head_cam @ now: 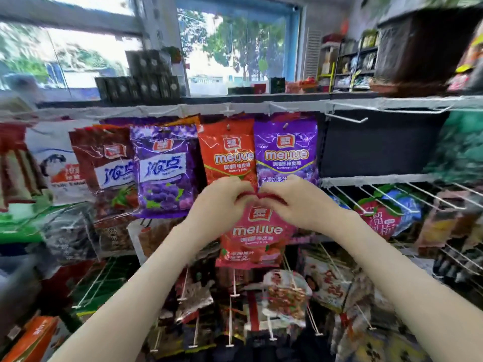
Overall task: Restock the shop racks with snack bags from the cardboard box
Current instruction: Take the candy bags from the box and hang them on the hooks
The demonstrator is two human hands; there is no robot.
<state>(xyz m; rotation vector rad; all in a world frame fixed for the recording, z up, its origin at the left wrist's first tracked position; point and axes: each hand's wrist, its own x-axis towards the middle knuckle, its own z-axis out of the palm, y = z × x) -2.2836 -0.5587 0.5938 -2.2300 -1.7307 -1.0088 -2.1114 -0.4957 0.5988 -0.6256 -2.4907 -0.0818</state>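
We count three meijue bags: orange bag (226, 155), purple bag (286, 152), pink bag (254, 232); two blue-script bags: brown bag (109, 165), violet bag (164, 168); and our two hands: left hand (222, 202), right hand (300, 202).

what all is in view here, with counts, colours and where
pink foil meijue gummy bag: one, pink, centre, held at its top edge
orange-red foil meijue gummy bag: one in front, orange-red, top row
purple foil meijue gummy bag: one in front, purple, top row, right of the orange-red one
purple grape-print candy bag: one in front, purple, top row, further left
brown strawberry-print candy bag: one in front, brown-red, left of the grape one
bare white wire hooks: a few, white, upper right
small dark boxes: many, dark, stacked on the shelf top
mixed snack bags: many, mixed colours, lower hooks
left hand: pinches the pink bag's top left
right hand: pinches its top right
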